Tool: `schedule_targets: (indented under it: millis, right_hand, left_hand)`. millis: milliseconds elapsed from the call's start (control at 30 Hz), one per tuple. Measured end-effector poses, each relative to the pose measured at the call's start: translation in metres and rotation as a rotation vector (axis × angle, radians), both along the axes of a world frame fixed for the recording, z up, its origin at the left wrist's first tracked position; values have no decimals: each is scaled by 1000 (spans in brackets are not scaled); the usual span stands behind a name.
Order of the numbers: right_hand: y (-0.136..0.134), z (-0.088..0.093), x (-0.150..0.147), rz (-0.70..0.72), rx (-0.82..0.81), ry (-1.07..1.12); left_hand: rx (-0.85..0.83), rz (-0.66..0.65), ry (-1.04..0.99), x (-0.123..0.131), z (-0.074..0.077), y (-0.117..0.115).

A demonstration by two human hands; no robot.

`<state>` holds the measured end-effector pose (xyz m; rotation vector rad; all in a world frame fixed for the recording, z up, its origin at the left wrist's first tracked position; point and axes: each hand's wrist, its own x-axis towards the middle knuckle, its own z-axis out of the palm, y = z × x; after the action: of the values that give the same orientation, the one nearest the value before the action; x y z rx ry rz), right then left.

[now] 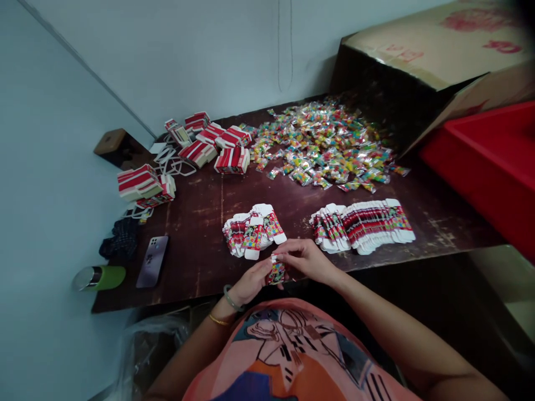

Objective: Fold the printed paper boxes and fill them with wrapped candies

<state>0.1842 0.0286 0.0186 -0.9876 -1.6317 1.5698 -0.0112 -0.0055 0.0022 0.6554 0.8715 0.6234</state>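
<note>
Small printed box [276, 272] held at the near edge of the bench [192, 223], in front of the body. The grip of the left hand [253, 280] is closed around its side; the fingertips of the right hand [307, 259] are brought together at its upper end, where a pale edge is shown. Whether anything lies inside the box cannot be told, and its handling is judged to be unfinished. Just beyond the hands, a loose pile of flat boxes [251, 236] is spread, with white flaps turned outward. To the right, a fanned row of flat boxes [371, 223] is laid out in overlapping order. These are judged to be pieces not yet folded. Farther back, a broad heap of candy packets [321, 145] is spread, apparently little used. To the left of the heap, red-and-white bundles [232, 160] are stacked beside loose white straps [175, 164]; by their number, most of the work is judged to be left. Whether any box has been completed cannot be established. At the outer edges, a phone [152, 262], a green bottle [111, 277] and a red bin [480, 150] are seen.
</note>
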Motion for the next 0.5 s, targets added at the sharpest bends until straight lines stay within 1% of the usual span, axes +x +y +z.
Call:
schedule_targets:
  millis: [100, 167, 233, 300, 333, 367, 400, 433, 467, 500]
  right_hand:
    - [-12, -5, 1, 24, 243, -112]
    - [-19, -13, 1, 2, 350, -208]
    - [-25, -21, 0, -33, 375, -273]
    - [-28, -24, 2, -71, 312, -265]
    - [-29, -22, 7, -86, 261, -238]
    - [-31, -18, 16, -107, 206, -209]
    - [-34, -12, 28, -133, 155, -194]
    - [-37, -6, 46, -159, 112, -203]
    - [-41, 0, 67, -184, 76, -243]
    - [-47, 5, 90, -213, 49, -314]
  left_hand:
    - [-55, -28, 5, -4, 0, -2]
    - [-90, -35, 27, 0, -4, -4]
    - [-106, -33, 54, 8, -8, -7]
    - [-63, -74, 90, 16, -9, -7]
    - [9, -122, 131, 19, -8, -5]
    - [121, -171, 205, 21, -5, -1]
    - [267, -200, 321, 20, -2, 5]
    - [430, -188, 482, 17, 1, 12]
    - [591, -136, 676, 13, 4, 21]
    - [721, -47, 890, 7, 5, 31]
